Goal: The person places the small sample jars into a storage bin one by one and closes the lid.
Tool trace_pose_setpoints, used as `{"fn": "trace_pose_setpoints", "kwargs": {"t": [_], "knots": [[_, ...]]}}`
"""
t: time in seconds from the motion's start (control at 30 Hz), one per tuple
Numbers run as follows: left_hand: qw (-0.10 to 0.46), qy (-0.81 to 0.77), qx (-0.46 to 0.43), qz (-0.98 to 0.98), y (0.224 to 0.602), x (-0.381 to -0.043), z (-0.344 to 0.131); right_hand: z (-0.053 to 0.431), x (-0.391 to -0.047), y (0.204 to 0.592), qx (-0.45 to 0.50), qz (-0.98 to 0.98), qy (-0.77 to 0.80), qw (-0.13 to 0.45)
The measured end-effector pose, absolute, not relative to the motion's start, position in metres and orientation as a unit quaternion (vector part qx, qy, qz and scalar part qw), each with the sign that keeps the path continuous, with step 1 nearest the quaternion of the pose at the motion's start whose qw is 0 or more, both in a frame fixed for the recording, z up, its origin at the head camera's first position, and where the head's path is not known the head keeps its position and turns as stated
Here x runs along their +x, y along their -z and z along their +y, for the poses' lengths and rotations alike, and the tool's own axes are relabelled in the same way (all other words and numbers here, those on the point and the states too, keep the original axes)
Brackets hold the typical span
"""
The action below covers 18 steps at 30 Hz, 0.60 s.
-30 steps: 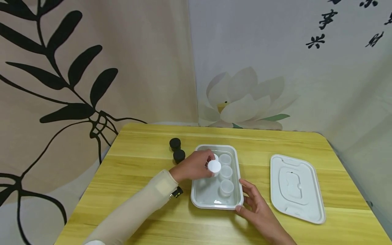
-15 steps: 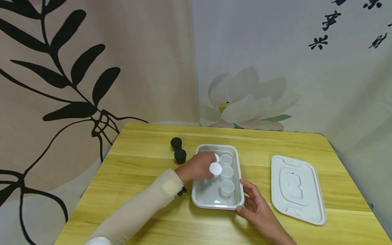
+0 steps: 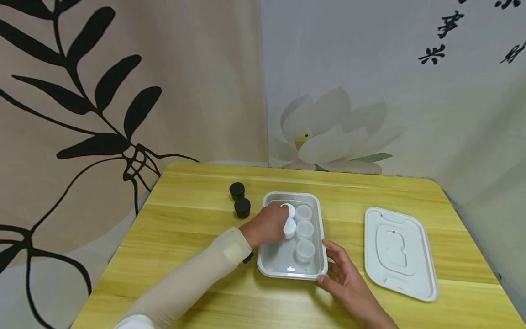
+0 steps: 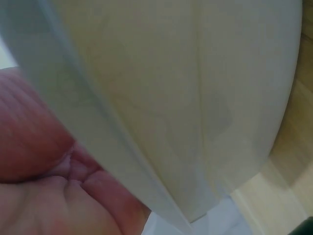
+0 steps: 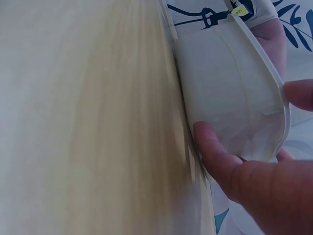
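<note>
A white plastic box (image 3: 283,269) stands on the table, holding several small round containers. My left hand (image 3: 269,224) reaches in over its left wall and holds a white-capped jar (image 3: 290,229), though its fingertips are hidden. Just behind that is a second white round top (image 3: 291,210), partly covered by the hand. Three translucent jars (image 3: 305,230) make a column along the box's right side. My right hand (image 3: 345,278) grips the near right corner; in the right wrist view a finger (image 5: 210,142) touches the box's outer wall and the thumb lies by the rim.
A white lid (image 3: 400,256) lies flat on the wooden table (image 3: 197,274), right of the box. Two black round containers (image 3: 242,208) stand behind the left forearm. Printed curtains hang behind the table. The box wall (image 4: 161,98) fills most of the left wrist view.
My left hand has lowered the white-capped jar a little into the box, beside the other white top. The right hand stays at the corner. The head view has shifted slightly.
</note>
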State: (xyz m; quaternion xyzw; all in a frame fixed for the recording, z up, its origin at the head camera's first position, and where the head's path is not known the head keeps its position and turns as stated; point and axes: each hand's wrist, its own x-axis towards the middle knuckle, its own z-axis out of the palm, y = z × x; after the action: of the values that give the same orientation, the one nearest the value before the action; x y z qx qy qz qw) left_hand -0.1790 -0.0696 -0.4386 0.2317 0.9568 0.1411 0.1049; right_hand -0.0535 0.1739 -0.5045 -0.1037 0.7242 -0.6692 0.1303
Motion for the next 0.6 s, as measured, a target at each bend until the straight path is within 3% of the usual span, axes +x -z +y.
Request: {"fn": "trace_pose_setpoints", "kwargs": {"t": [0.6], "knots": [[0.114, -0.138, 0.214, 0.960, 0.4360, -0.1735, -0.0662, 0.1742, -0.0540, 0.5056, -0.109, 0.726, 0.667, 0.125]]}}
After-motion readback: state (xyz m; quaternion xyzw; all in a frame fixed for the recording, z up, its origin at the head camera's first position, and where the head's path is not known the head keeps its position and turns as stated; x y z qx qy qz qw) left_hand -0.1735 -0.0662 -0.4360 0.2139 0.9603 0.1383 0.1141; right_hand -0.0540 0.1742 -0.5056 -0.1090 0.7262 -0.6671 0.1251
